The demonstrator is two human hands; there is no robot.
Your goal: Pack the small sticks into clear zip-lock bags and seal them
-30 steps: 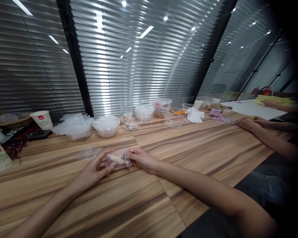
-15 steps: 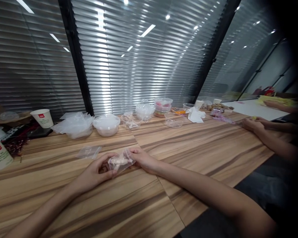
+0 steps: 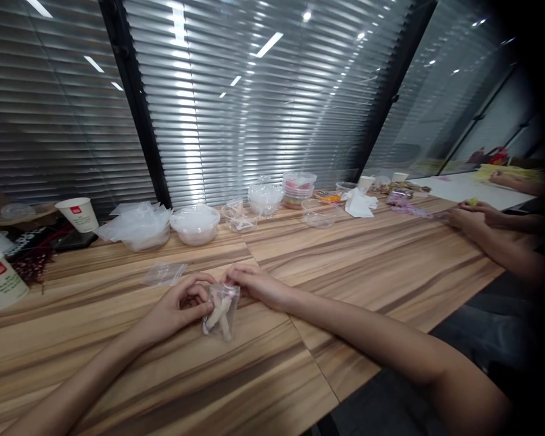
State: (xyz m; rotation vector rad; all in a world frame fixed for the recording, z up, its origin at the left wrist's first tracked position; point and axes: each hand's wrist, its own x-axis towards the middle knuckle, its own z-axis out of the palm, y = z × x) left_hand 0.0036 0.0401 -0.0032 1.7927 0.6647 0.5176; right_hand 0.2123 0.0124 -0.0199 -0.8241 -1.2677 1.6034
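Note:
Between my hands hangs a small clear plastic bag with pale, star-like pieces inside; their kind I cannot make out. My left hand pinches the bag's left edge between thumb and fingers. At its top edge, the fingers of my right hand close on the bag. Another clear plastic bag lies flat on the wooden table, just beyond my left hand. Farther back, a clear bowl holds similar pale star-like pieces.
Along the back stand a bowl heaped with plastic bags, a stack of clear bowls, paper cups and a crumpled tissue. At the right, another person's hands hold a small yellow-green thing.
The bag has turned from lying sideways between my hands to hanging downward, showing its pale contents more clearly. My right hand has shifted slightly left to the bag's top.

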